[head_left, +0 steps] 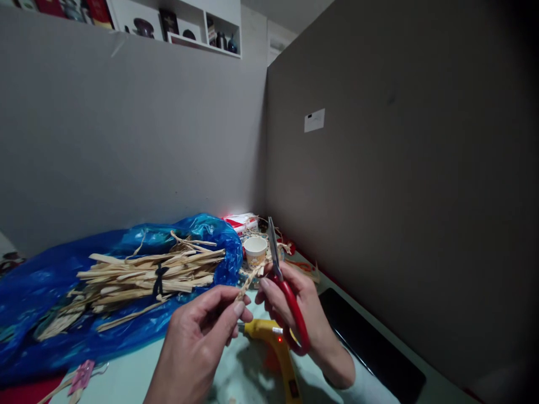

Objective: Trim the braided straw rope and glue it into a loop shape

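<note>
My left hand (202, 331) pinches a thin twisted straw strand (249, 280) between thumb and fingers, the strand rising up and to the right. My right hand (295, 306) grips red-handled scissors (290, 303), blades pointing up beside the strand's upper end. Both hands hover over the pale green table (126, 381). A yellow glue gun (278, 350) with a lit red light lies just below the hands.
A tied bundle of straw strips (147, 278) lies on a blue plastic bag (50, 292) at the left. A small paper cup (255, 251) and loose straw sit behind the hands. Grey partition walls close the back and right. A black flat object (370, 342) lies at the right.
</note>
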Demonstrator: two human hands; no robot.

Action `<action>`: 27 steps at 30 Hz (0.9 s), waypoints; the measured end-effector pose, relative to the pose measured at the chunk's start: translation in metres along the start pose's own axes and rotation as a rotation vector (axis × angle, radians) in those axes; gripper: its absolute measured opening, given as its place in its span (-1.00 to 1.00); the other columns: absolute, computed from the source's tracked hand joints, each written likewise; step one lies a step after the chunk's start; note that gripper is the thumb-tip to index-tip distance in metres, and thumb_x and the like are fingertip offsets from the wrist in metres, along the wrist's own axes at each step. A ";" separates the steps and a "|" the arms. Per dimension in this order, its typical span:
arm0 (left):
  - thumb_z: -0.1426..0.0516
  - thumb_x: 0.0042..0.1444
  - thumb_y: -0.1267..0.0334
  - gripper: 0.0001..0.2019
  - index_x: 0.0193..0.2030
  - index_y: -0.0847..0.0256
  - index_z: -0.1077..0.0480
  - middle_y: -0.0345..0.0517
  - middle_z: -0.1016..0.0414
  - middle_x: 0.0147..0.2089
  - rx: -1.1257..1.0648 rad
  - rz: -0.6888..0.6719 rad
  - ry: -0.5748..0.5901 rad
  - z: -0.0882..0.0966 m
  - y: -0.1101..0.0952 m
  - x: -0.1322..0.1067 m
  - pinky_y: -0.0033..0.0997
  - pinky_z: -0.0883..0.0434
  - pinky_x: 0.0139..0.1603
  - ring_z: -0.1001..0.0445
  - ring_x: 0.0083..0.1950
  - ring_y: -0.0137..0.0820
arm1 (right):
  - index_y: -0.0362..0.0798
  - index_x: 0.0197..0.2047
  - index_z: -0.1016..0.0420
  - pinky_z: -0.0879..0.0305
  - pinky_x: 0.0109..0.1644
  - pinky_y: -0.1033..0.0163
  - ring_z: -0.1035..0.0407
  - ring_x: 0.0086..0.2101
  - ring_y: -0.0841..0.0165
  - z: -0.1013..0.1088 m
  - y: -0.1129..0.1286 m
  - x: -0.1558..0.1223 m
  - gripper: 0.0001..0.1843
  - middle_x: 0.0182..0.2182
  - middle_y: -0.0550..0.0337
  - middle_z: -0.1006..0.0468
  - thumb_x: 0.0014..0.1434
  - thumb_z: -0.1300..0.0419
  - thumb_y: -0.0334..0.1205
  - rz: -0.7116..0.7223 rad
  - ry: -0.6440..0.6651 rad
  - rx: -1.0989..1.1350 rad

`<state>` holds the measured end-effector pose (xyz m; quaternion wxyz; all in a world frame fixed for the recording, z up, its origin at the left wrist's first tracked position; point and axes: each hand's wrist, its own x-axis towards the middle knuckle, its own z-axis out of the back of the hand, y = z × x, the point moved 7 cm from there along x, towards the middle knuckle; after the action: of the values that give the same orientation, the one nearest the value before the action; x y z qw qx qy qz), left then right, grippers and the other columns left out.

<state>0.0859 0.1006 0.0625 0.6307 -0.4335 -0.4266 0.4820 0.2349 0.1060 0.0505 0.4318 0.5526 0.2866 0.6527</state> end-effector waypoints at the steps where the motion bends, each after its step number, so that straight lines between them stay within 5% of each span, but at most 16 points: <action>1: -0.21 0.05 0.14 -0.86 -0.35 0.12 -0.55 -0.25 -0.59 -0.48 0.013 0.000 -0.005 -0.001 0.000 -0.001 -0.54 -0.34 -0.46 -0.34 -0.52 -0.44 | -0.05 -0.25 -0.34 -0.23 -0.52 0.40 -0.29 -0.57 0.49 0.000 -0.003 0.001 -0.77 -0.50 0.25 -0.47 0.31 -0.10 -0.05 -0.111 0.021 0.167; 5: -0.20 0.06 0.16 -0.86 -0.43 0.10 -0.56 -0.28 -0.57 -0.50 0.024 -0.027 -0.006 -0.007 -0.001 -0.005 -0.56 -0.31 -0.42 -0.42 -0.45 -0.42 | -0.05 -0.23 -0.37 -0.25 -0.45 0.42 -0.31 -0.49 0.49 0.005 -0.006 0.001 -0.69 -0.42 0.25 -0.46 0.21 -0.21 0.04 -0.324 -0.002 0.610; 10: -0.16 0.11 0.14 -0.81 -0.43 0.05 -0.59 -0.26 -0.61 -0.44 0.049 -0.052 0.058 -0.020 -0.001 -0.015 -0.55 -0.34 -0.33 -0.48 -0.37 -0.38 | -0.10 -0.18 -0.42 -0.21 -0.48 0.48 -0.26 -0.53 0.57 0.012 -0.014 0.001 -0.70 -0.38 0.23 -0.50 0.17 -0.29 -0.06 -0.380 -0.075 0.785; 14: -0.17 0.10 0.11 -0.75 -0.53 0.08 -0.56 -0.26 -0.57 -0.49 0.017 0.004 0.005 -0.021 0.005 -0.026 -0.55 -0.29 -0.38 -0.40 -0.44 -0.42 | -0.04 -0.10 -0.40 -0.28 -0.42 0.44 -0.30 -0.51 0.56 0.009 -0.005 -0.002 -0.68 -0.32 0.22 -0.55 0.12 -0.34 -0.14 -0.366 0.026 0.836; 20: -0.25 0.01 0.13 -0.88 -0.38 0.08 -0.59 -0.26 -0.59 -0.53 -0.077 0.117 -0.164 -0.007 0.012 -0.058 -0.55 -0.29 -0.43 -0.36 -0.50 -0.44 | 0.03 -0.11 -0.32 -0.28 -0.42 0.37 -0.35 -0.47 0.46 -0.010 0.028 0.001 -0.65 -0.37 0.25 -0.54 0.11 -0.34 -0.12 -0.240 0.349 0.722; 27: -0.27 0.00 0.09 -0.78 -0.48 0.19 -0.50 -0.20 -0.53 -0.55 -0.175 0.270 -0.345 0.016 0.043 -0.095 -0.58 -0.22 -0.52 -0.27 -0.53 -0.48 | -0.04 -0.17 -0.41 -0.21 -0.37 0.31 -0.26 -0.47 0.39 -0.030 -0.019 -0.008 -0.71 -0.51 0.31 -0.38 0.14 -0.27 -0.03 -0.115 0.327 0.051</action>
<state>0.0439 0.0165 0.0143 0.4383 -0.4509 -0.5062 0.5902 0.2111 0.1105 0.0236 0.4018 0.4323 0.4005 0.7009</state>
